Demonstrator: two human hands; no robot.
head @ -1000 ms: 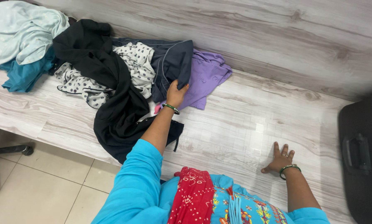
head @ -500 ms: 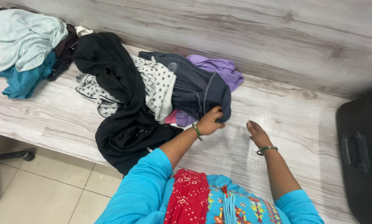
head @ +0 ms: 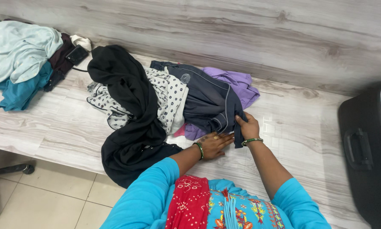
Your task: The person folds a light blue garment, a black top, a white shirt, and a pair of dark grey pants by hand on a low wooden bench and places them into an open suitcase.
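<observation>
Dark grey garment (head: 205, 101), long axis toward the wall, hem in right hand (head: 248, 126) pinching grip, left hand (head: 213, 144) flat.

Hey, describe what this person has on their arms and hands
Both arms wear bright turquoise sleeves ending near the elbow. The left hand has a gold ring and a green bangle at the wrist; the right hand has a matching green bangle. No gloves.

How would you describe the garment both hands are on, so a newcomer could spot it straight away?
Start at the wooden bench and find the heap of clothes in its middle. The dark grey garment lies at the heap's right, over a purple garment, with the right hand and left hand at its lower edge. Only it has thin pale piping.
</observation>
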